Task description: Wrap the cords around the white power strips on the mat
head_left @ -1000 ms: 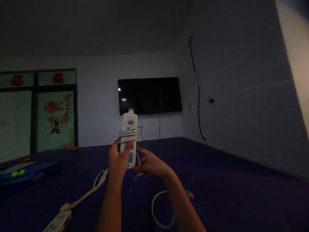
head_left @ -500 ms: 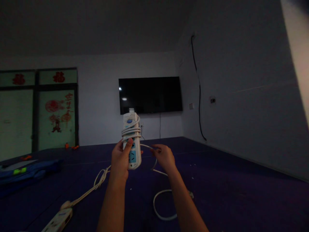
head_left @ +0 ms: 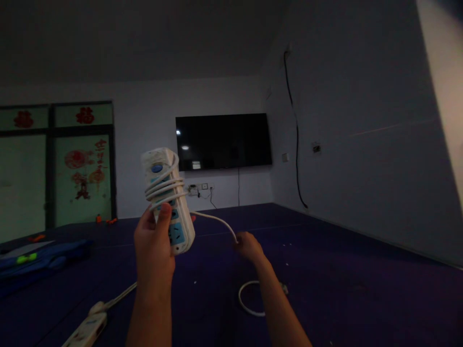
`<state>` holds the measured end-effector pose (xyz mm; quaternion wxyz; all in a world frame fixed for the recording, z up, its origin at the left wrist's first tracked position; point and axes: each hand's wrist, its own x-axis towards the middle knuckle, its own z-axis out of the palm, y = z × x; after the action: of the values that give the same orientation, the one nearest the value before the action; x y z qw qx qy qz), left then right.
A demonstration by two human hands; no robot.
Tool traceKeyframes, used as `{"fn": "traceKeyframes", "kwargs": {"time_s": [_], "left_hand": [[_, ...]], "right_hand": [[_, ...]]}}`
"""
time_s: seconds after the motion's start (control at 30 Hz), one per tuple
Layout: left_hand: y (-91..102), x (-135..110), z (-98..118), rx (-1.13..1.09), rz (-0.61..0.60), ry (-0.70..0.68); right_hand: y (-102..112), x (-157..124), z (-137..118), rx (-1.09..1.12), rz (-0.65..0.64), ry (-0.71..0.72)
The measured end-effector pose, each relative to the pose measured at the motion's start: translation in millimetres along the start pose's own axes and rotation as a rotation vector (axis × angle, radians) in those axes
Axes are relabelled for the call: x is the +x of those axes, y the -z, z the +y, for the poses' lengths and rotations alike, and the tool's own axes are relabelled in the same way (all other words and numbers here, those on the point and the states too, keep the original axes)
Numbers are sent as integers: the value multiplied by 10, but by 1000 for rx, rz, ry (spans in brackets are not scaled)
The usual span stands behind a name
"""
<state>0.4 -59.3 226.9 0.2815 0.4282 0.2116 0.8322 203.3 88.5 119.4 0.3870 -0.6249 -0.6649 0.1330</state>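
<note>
A white power strip with blue socket faces is held up, tilted, in my left hand. My left thumb presses on its front, below several turns of white cord wound about its upper half. From the strip the cord runs right to my right hand, whose fingers are closed on it. Beyond that hand, a loop of the white cord lies on the dark blue surface, and its end is partly hidden by my right forearm.
A second power strip with its own cord lies at the lower left. Blue clothing is spread at the left. A television hangs on the far wall, and a black cable runs down the right wall.
The power strip has moved left and nearer with my left hand, tilting more. My right hand has shifted slightly down, and the cord between my hands is longer.
</note>
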Motion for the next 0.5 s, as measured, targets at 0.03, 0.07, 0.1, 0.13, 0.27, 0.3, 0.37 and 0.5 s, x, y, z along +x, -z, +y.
{"fn": "traceKeyframes", "kwargs": {"time_s": [0.03,0.07,0.1,0.13,0.27,0.3,0.37,0.5], "left_hand": [[42,9,52,8,32,-41],[85,20,102,17,65,-72],[129,33,148,25,86,-79],[169,48,186,28,95,-64],[289,126,216,15,113,0],[309,148,193,17,134,-14],[347,195,130,26,189,-34],[435,279,18,38,275,-14]], "right_hand": [[-26,14,78,2,-8,-45],[-47,24,159,7,-15,-93],[-61,31,241,12,-17,-140],[-67,34,321,16,-11,-187],[-6,9,594,-13,80,-350],[24,-7,650,-30,111,-387],[89,-44,748,-65,178,-453],[216,-100,890,-101,298,-518]]}}
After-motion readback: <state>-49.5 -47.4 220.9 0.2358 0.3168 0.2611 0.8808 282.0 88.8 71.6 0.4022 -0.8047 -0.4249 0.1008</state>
